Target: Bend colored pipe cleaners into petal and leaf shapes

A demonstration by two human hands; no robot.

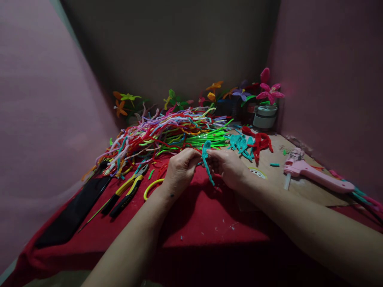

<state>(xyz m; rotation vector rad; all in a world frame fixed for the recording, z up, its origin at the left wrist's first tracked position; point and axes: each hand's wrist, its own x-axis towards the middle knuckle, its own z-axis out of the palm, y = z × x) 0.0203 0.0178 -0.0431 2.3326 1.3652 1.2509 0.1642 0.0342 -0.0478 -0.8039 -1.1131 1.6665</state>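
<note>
A teal pipe-cleaner petal (206, 150) with a bent tail hanging below it is held up between my two hands. My left hand (181, 168) is closed, its pinched fingers at the petal's left edge. From the other side, my right hand (230, 167) pinches the petal near its upper part. Some fingertips are hidden behind the hands. Behind my right hand lie several shaped teal pipe-cleaner pieces (240, 144), beside red ones (261, 144).
A large heap of coloured pipe cleaners (167, 131) covers the back. Pliers (127, 191) and a black phone-like slab (74, 211) lie left on the red cloth (209, 227). A pink glue gun (317, 175) rests on a board at right. Pipe-cleaner flowers (271, 93) stand behind.
</note>
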